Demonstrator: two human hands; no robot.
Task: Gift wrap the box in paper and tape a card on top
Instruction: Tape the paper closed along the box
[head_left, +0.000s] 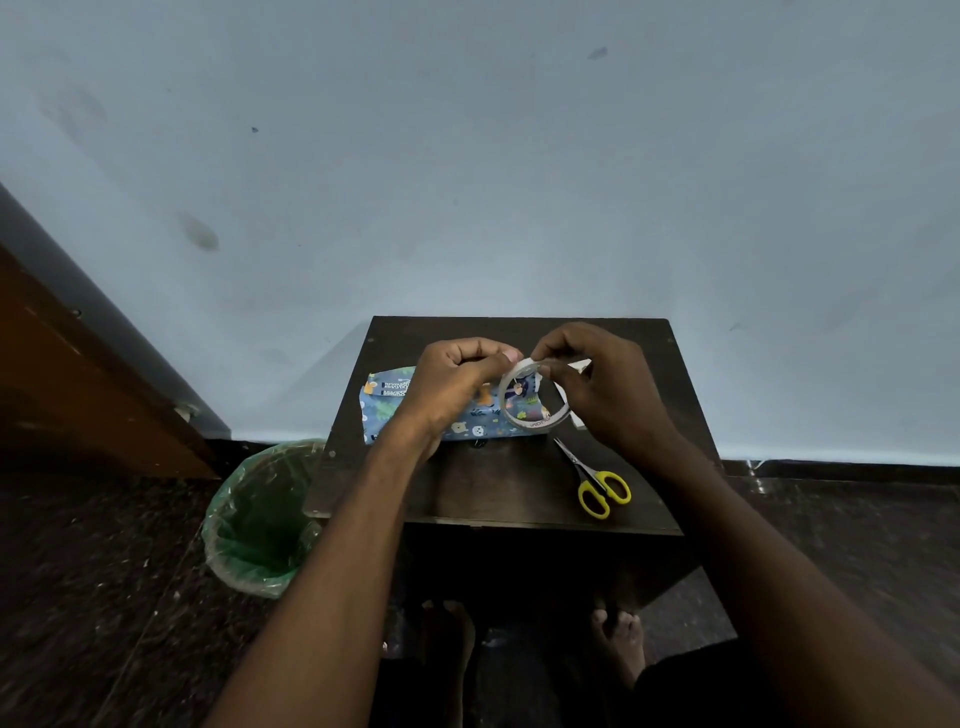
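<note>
Both hands work a tape roll above the wrapped box.

The right hand holds the clear tape roll in a curled grip; the left hand pinches at its rim, what it pinches too small to tell. The box, in blue printed paper, lies near the counter's far-left corner, half hidden by the hands. Scissors lie near the right edge. A white piece peeks behind the right hand.

On the dark table lie one box in blue patterned paper and one pair of yellow-handled scissors; above it, two hands share one tape roll. Beside the table stands one green-lined bin.
</note>
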